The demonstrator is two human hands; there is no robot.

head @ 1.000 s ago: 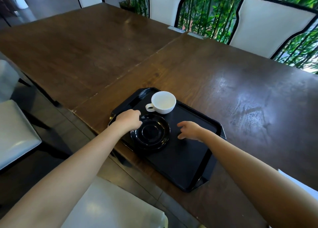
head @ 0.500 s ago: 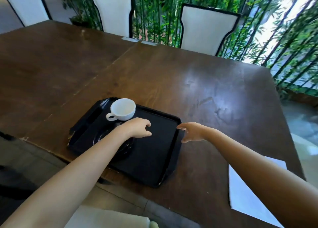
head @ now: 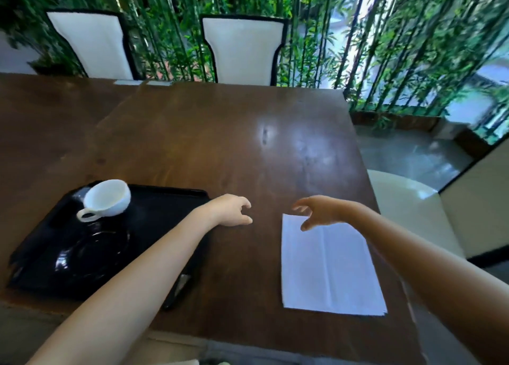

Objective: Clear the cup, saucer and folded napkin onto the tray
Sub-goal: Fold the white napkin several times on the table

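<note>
Napkin (head: 327,263) beside tray (head: 170,196)

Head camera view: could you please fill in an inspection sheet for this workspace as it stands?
Surface: dark wooden table, glossy.
Job's things: white cup and black saucer on the black tray; folded napkin lies on the table, right of the tray.
Clutter: nothing seen.
Grippers: left hand empty, open; right hand open above the napkin's far corner.
Cables: nothing seen.
Surroundings: white chairs, bamboo.
</note>
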